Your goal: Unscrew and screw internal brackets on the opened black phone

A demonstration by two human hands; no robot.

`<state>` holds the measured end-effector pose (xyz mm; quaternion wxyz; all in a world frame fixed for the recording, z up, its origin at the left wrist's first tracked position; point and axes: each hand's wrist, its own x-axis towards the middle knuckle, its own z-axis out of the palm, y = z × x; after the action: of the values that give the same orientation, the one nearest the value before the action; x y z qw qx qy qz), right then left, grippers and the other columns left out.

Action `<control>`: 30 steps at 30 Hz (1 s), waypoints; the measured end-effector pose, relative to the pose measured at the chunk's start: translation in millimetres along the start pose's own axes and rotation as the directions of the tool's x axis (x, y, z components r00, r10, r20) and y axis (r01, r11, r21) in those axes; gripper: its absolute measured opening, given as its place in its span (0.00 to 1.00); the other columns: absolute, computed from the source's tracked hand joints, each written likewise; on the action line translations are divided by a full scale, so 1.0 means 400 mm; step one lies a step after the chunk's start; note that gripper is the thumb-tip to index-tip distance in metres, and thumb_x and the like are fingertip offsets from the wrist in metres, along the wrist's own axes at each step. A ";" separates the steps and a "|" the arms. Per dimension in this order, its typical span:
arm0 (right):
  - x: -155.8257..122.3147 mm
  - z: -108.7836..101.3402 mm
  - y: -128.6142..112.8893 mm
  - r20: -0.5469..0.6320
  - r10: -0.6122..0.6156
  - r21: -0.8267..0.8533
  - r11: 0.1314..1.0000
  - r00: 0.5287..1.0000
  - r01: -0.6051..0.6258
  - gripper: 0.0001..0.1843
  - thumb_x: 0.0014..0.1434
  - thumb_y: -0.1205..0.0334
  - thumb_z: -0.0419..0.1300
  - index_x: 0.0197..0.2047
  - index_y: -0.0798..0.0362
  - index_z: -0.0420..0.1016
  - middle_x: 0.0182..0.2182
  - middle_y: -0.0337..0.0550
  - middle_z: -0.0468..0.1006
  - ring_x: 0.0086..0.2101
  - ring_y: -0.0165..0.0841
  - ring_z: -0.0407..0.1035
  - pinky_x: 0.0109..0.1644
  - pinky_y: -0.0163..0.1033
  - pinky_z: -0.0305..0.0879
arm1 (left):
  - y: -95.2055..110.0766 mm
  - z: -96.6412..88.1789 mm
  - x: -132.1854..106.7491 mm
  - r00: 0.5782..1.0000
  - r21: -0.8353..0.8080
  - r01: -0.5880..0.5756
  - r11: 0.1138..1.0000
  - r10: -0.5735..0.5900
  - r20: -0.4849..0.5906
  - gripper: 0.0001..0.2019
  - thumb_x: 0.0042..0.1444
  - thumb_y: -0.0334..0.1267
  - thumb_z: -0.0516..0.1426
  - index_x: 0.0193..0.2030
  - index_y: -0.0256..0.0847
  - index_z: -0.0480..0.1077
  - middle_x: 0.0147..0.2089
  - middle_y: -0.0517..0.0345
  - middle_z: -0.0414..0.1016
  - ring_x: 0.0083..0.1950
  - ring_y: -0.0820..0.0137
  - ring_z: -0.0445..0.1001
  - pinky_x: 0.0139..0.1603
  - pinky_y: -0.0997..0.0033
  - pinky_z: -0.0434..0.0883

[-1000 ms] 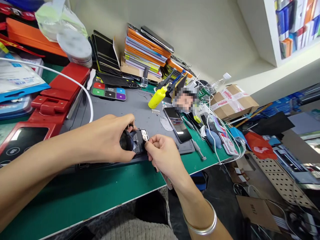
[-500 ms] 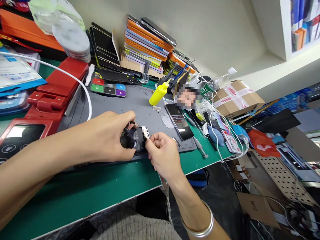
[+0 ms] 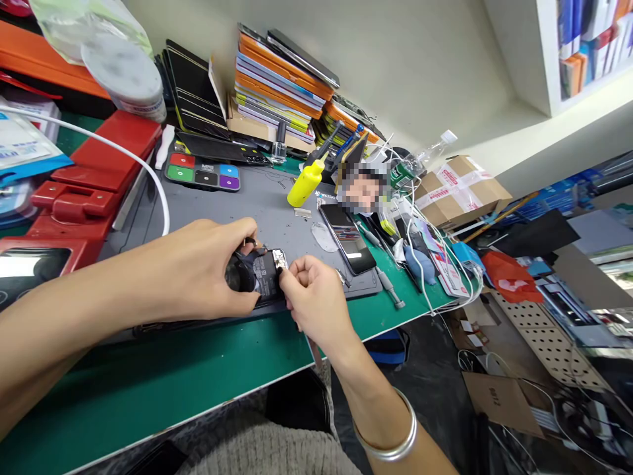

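Observation:
An opened smartphone lies at the front edge of a grey work mat, its dark battery and a silvery metal part at the right end exposed. My left hand is closed round the phone's left part, thumb at the near side and fingers at the far side. A black rounded thing sits under that palm, partly hidden. At the phone's right end, my right hand is closed in a pinch against the metal part. From below this hand sticks out a thin flat strip; its tip is hidden by the fingers.
Behind the hands stand a yellow squeeze bottle and a coloured-square tray. Another phone lies to the right, near a screwdriver and tangled white cables. A red clamp-like device is at left.
The whole view has shifted slightly, so everything appears a little further left. Both hands keep their hold at the opened phone, with only slight movement of the right fingers.

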<state>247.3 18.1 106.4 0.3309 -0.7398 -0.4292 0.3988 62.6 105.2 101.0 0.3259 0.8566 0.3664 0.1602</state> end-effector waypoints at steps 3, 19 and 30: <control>-0.002 0.002 0.014 0.002 -0.021 0.024 0.999 1.000 0.021 0.09 0.59 0.57 0.59 0.30 0.46 0.63 0.15 0.23 0.68 0.12 0.23 0.57 0.17 0.30 0.51 | 0.001 -0.001 0.000 1.000 0.005 0.004 1.000 -0.003 -0.007 0.17 0.46 0.53 0.61 0.33 0.52 0.58 0.20 0.65 0.67 0.19 0.66 0.63 0.23 0.64 0.53; 0.100 -0.077 -0.036 0.296 -0.280 -0.449 0.803 0.913 0.392 0.21 0.61 0.62 0.69 0.26 0.47 0.59 0.22 0.30 0.67 0.26 0.29 0.59 0.33 0.39 0.48 | 0.018 -0.009 -0.012 0.997 -0.026 0.078 0.997 -0.078 0.024 0.15 0.46 0.51 0.61 0.34 0.51 0.59 0.24 0.65 0.71 0.22 0.66 0.67 0.23 0.67 0.57; 0.119 -0.074 -0.082 0.496 -0.273 -0.614 0.561 0.824 0.555 0.21 0.64 0.70 0.60 0.26 0.46 0.53 0.21 0.29 0.53 0.26 0.30 0.41 0.36 0.44 0.40 | 0.002 0.006 -0.004 0.999 -0.028 0.022 0.999 -0.023 -0.024 0.15 0.45 0.51 0.60 0.31 0.51 0.56 0.20 0.66 0.68 0.20 0.67 0.63 0.21 0.64 0.53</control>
<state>275.9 70.1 132.6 0.0085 -0.6014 -0.7671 0.2231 63.0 102.5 99.4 0.3350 0.8459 0.3778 0.1718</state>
